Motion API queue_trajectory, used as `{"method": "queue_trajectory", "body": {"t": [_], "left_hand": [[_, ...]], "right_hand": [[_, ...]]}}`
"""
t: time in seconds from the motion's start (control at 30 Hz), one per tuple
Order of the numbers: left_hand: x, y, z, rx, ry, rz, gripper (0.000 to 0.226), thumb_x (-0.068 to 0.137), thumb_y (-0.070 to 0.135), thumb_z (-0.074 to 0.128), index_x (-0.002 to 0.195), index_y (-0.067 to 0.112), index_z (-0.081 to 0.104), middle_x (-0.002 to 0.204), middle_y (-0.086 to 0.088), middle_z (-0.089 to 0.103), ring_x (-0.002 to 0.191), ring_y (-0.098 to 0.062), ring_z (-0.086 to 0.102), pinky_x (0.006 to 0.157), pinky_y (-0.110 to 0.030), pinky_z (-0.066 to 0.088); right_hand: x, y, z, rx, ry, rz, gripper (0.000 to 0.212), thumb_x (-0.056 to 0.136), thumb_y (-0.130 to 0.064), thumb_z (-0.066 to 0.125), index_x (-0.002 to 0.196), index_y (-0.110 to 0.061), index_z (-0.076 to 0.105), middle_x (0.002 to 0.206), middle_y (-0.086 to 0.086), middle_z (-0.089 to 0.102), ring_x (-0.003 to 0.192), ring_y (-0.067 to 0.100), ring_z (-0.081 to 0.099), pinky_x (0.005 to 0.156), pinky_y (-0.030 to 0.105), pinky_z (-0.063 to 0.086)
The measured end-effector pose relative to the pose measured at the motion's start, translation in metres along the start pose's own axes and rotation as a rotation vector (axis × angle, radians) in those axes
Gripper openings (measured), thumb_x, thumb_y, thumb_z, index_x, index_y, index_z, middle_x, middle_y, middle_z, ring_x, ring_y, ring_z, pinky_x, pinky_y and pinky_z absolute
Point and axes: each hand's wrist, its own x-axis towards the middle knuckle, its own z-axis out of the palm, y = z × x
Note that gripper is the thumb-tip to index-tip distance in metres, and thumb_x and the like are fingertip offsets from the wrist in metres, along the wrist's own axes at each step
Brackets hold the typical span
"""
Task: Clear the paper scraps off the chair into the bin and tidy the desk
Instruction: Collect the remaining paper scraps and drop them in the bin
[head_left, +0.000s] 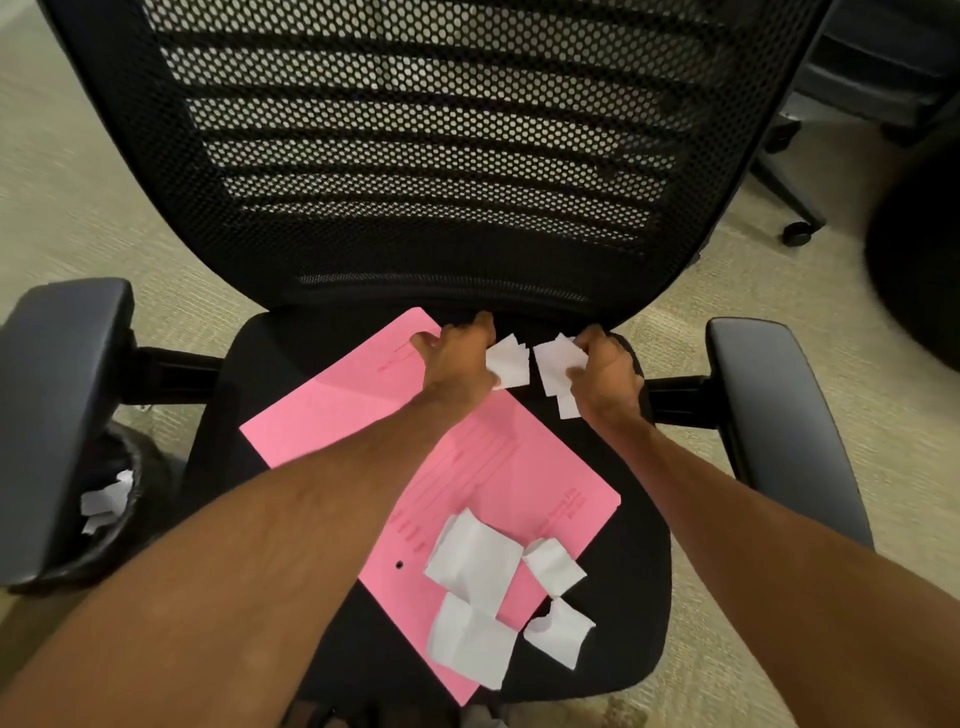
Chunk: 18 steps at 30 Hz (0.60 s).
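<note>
White torn paper scraps (498, 597) lie in a loose cluster on the front half of the black office chair's padded seat (634, 587), most of them resting on a pink paper folder (363, 395) that is spread open across the seat. One scrap at the right of the cluster hangs off the folder's edge onto the bare cushion. At the back of the seat, just below the black perforated mesh backrest (415, 156), both bare hands are at work. The left hand (460, 358) is clenched around a white scrap (509, 362), and the right hand (605, 371) grasps several more white pieces (558, 371); the two bunches sit just beside each other without clearly touching. Under the chair's left armrest (57, 415), on the beige carpet, stands a dark round waste bin (130, 499) with some white paper pieces already in it. Another chair's wheeled base (795, 218) shows at the upper right.
</note>
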Motion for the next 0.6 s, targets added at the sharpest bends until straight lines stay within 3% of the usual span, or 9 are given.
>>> {"method": "queue_trajectory", "body": {"t": [0.07,0.17,0.27,0.37,0.47,0.53,0.6], "left_hand": [[-0.007,-0.002,-0.006,-0.181,-0.029,-0.076,0.032,0.071,0.015,0.079,0.091,0.024,0.056,0.092,0.001,0.068,0.092,-0.021,0.059,0.079,-0.036,0.026],[-0.026,-0.008,-0.014,-0.600,-0.077,-0.198,0.019,0.070,0.015,0.083,0.082,0.018,0.068,0.086,-0.003,0.069,0.077,-0.017,0.064,0.068,-0.030,0.046],[-0.051,-0.015,-0.022,-0.851,-0.134,-0.258,0.014,0.070,0.014,0.084,0.074,0.016,0.071,0.076,-0.002,0.071,0.065,-0.013,0.066,0.054,-0.022,0.048],[-0.073,-0.018,-0.026,-0.932,-0.278,-0.333,0.013,0.072,0.016,0.083,0.071,0.023,0.072,0.069,0.008,0.074,0.062,-0.007,0.070,0.049,-0.015,0.050],[-0.094,-0.016,-0.027,-0.921,-0.421,-0.386,0.012,0.074,0.017,0.082,0.075,0.024,0.072,0.073,0.014,0.073,0.062,0.001,0.069,0.047,-0.010,0.048],[-0.108,-0.014,-0.027,-0.878,-0.502,-0.389,0.011,0.075,0.018,0.080,0.084,0.019,0.073,0.084,0.009,0.074,0.072,-0.005,0.071,0.055,-0.016,0.052],[-0.124,-0.013,-0.026,-0.812,-0.556,-0.408,0.017,0.076,0.020,0.080,0.091,0.015,0.072,0.092,0.003,0.073,0.082,-0.013,0.070,0.062,-0.023,0.053]], "right_hand": [[-0.004,0.000,-0.005,0.113,-0.002,0.017,0.034,0.086,0.002,0.059,0.113,-0.014,0.044,0.108,0.010,0.059,0.103,0.030,0.059,0.093,0.052,0.047],[-0.011,0.001,-0.013,0.252,-0.017,0.067,0.034,0.088,0.002,0.060,0.118,-0.008,0.049,0.116,0.014,0.060,0.106,0.030,0.061,0.089,0.043,0.053],[-0.019,0.004,-0.017,0.179,-0.064,0.031,0.031,0.092,-0.005,0.058,0.122,-0.003,0.054,0.119,0.017,0.059,0.108,0.031,0.060,0.088,0.042,0.054],[-0.035,0.010,-0.018,0.167,-0.082,0.047,0.029,0.094,-0.012,0.055,0.122,-0.002,0.054,0.118,0.018,0.059,0.106,0.029,0.060,0.089,0.044,0.053],[-0.064,0.016,-0.020,0.175,-0.074,0.086,0.030,0.096,-0.017,0.054,0.123,-0.003,0.053,0.117,0.017,0.057,0.102,0.027,0.060,0.079,0.038,0.055],[-0.087,0.023,-0.020,0.193,-0.085,0.140,0.036,0.096,-0.022,0.054,0.128,-0.006,0.049,0.122,0.015,0.054,0.106,0.026,0.058,0.078,0.033,0.053],[-0.112,0.032,-0.018,0.251,-0.097,0.229,0.040,0.095,-0.025,0.056,0.129,-0.008,0.048,0.125,0.012,0.051,0.108,0.025,0.057,0.086,0.038,0.056]]}}
